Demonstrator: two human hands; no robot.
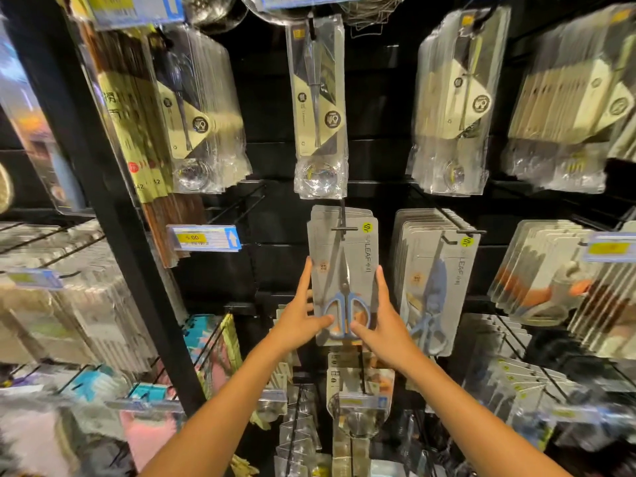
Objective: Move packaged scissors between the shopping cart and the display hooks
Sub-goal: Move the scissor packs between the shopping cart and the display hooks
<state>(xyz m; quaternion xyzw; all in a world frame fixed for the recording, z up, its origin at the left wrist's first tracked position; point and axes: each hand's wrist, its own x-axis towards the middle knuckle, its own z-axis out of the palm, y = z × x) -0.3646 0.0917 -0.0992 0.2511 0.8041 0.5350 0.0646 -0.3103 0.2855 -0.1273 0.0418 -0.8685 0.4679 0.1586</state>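
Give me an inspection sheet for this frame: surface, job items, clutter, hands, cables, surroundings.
Surface: black slotted display wall with wire hooks.
Job's things: front grey card pack of blue-handled scissors, hanging on black hook; shopping cart not in view.
Clutter: second stack of grey scissor packs beside it; clear-bagged utensils above.
Hands: left hand and right hand hold the front pack's edges.
Cables: nothing seen.
Surroundings: yellow price tag; black upright post.

Grey-carded blue-handled packaged scissors (344,270) hang upright on a display hook (343,222).
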